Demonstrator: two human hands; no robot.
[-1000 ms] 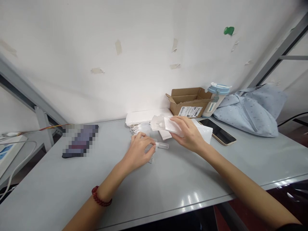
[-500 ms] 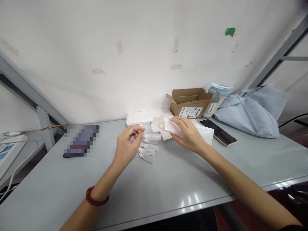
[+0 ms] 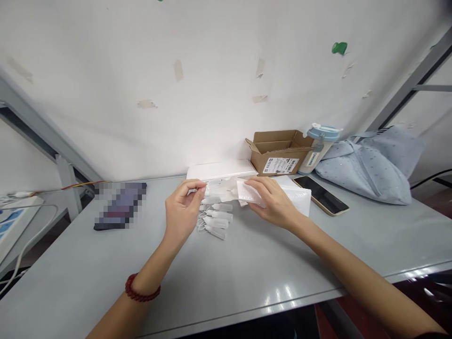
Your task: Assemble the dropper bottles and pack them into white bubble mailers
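My left hand (image 3: 182, 212) is raised above the grey table (image 3: 247, 263), its fingers pinched on a small clear plastic bottle (image 3: 213, 189) held level at the mouth of a white plastic pouch (image 3: 247, 192). My right hand (image 3: 273, 202) grips that pouch from the right. Below the left hand, several small clear bottles (image 3: 217, 217) with loops lie in a row on the table. A red bead bracelet sits on my left wrist.
A white flat packet (image 3: 222, 169) lies at the wall. A brown cardboard box (image 3: 278, 150), a blue-lidded cup (image 3: 318, 146), a phone (image 3: 321, 194) and a pale blue bag (image 3: 370, 162) stand right. A dark blurred object (image 3: 120, 206) lies left; cables and a device (image 3: 14, 219) beyond.
My left hand rose from the bottles on the table with one bottle and brought it rightward to the pouch. My right hand lowered the pouch slightly.
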